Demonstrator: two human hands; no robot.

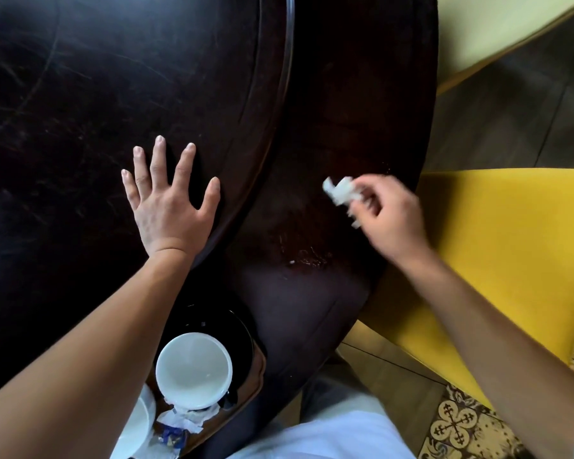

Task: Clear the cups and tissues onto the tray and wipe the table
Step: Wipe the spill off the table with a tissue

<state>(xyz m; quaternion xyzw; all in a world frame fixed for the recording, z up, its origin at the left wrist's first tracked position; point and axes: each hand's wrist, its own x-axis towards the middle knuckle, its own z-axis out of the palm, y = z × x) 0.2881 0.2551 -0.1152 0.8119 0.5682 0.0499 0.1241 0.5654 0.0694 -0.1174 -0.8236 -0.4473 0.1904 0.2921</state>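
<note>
- Left hand (166, 207) lay flat, fingers spread, on dark round wooden worktop (80, 94).
- Right hand (390, 215) pinched crumpled white tissue (340, 190), right of left hand.
- White ceramic cup (194, 373) sat on black tray (239, 329), below left hand.

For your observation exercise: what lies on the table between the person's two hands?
Head view: only bare dark table separates the flat left hand from the right hand holding a tissue.

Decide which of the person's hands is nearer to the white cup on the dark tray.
Left. The left hand lies flat on the table, straight beyond the white cup. The right hand, holding a crumpled tissue, is off to the cup's right and farther away.
</note>
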